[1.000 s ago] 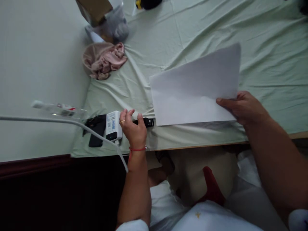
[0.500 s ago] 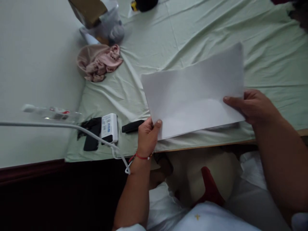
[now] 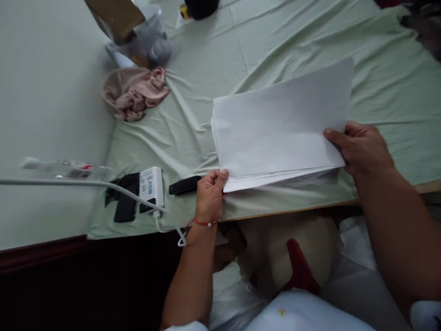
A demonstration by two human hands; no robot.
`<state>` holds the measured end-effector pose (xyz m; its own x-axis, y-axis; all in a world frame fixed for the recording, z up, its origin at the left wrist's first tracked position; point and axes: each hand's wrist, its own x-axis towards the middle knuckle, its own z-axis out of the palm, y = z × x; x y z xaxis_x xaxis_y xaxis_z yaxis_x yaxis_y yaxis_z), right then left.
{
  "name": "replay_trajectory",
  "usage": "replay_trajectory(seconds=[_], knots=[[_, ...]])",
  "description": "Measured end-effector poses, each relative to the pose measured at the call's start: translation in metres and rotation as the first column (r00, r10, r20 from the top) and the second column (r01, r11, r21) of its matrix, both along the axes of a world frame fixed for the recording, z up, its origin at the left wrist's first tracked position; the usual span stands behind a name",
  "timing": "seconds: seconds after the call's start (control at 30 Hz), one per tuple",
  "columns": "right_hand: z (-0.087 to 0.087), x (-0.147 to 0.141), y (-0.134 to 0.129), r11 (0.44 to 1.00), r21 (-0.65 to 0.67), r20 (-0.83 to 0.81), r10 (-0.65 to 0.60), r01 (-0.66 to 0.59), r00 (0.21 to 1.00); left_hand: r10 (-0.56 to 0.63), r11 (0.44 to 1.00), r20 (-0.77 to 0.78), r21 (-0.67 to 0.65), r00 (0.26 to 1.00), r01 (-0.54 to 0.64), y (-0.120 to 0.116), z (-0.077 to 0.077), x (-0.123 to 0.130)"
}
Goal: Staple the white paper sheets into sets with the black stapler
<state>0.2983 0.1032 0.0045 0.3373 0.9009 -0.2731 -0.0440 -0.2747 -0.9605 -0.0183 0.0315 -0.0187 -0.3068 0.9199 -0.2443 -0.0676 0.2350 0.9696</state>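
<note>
A stack of white paper sheets [image 3: 282, 124] is held tilted above the green bedsheet, its edges slightly fanned at the left and along the near side. My left hand [image 3: 211, 191], with a red string bracelet at the wrist, pinches the near left corner between thumb and fingers. At the right end, my right hand [image 3: 365, 147] grips the sheets with its thumb on top; the fingers behind are hidden. Just left of my left hand lies a black oblong object [image 3: 185, 185] on the sheet.
A white power bank [image 3: 151, 188] with a cable and a black phone [image 3: 126, 204] lie at the left. Farther back are a crumpled pink cloth [image 3: 138, 94] and a plastic bag [image 3: 151, 39]. A clear bottle [image 3: 69, 169] stands by the wall. The bed's wooden edge [image 3: 275, 212] runs nearest me.
The stack's left end has slid and fanned, so several sheet edges now show there and along the near side. Both hands keep hold; the view has shifted slightly.
</note>
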Motion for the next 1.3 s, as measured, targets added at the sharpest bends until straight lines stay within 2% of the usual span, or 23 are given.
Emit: replay_trajectory(seconds=[0.13,0.3,0.5,0.67,0.77,0.83,0.93,1.07,1.3], knots=[[0.003,-0.004,-0.001,1.000,-0.001,-0.017,-0.010,0.010,1.000,0.034,0.999,0.041,0.021,0.999,-0.035,0.001,0.001,0.002],[0.006,-0.006,0.000,0.995,0.019,-0.055,-0.101,0.102,0.993,-0.034,0.999,0.079,0.008,0.996,0.033,0.000,0.004,0.003],[0.004,-0.006,0.000,0.997,0.029,-0.078,-0.064,0.066,0.995,0.063,0.997,0.020,-0.040,0.998,-0.062,0.001,0.007,0.007],[-0.004,-0.003,0.007,0.994,0.062,-0.113,-0.082,0.089,0.990,0.112,0.994,0.182,-0.026,0.977,-0.109,0.004,0.002,0.004],[-0.005,-0.001,0.010,0.996,0.053,-0.150,-0.070,0.078,0.986,0.096,0.995,0.300,0.005,0.949,-0.102,0.004,-0.004,0.001],[-0.004,-0.001,0.011,0.999,0.027,-0.146,-0.038,0.043,0.988,0.073,0.996,0.325,0.019,0.943,-0.083,0.003,-0.007,0.000],[-0.003,-0.002,0.010,1.000,0.009,-0.121,0.014,-0.013,0.993,0.088,0.994,0.273,0.043,0.958,-0.104,0.001,-0.010,0.000],[-0.006,-0.009,0.008,0.998,0.050,-0.093,0.041,-0.036,0.995,0.172,0.981,0.189,0.055,0.967,-0.185,0.002,-0.014,0.001],[-0.008,-0.022,0.008,0.994,0.108,-0.096,0.032,-0.022,0.995,0.282,0.954,0.200,0.042,0.938,-0.296,0.006,-0.016,0.004]])
